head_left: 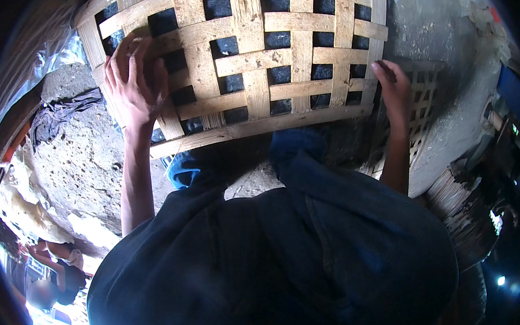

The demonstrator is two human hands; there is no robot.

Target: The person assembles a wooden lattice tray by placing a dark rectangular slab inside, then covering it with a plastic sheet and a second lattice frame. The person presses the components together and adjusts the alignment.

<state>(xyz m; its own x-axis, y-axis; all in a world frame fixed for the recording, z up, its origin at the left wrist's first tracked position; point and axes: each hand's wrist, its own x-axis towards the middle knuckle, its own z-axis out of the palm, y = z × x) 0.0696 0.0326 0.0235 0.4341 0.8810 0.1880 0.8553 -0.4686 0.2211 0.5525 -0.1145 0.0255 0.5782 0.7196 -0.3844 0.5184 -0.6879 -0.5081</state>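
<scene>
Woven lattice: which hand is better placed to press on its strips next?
Probably the left hand: it lies over the woven lattice near its left edge, whereas the right hand sits only at the right edge.

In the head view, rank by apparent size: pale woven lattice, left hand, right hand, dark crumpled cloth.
1. Pale woven lattice
2. Left hand
3. Right hand and dark crumpled cloth: too alike to rank.

We see crumpled dark cloth (pixel 66 116) on rough, pitted grey ground (pixel 81 161), left; clear plastic sheeting (pixel 65 50), upper left; another person (pixel 71 281), lower left; blue panel (pixel 513 92), far right.
</scene>
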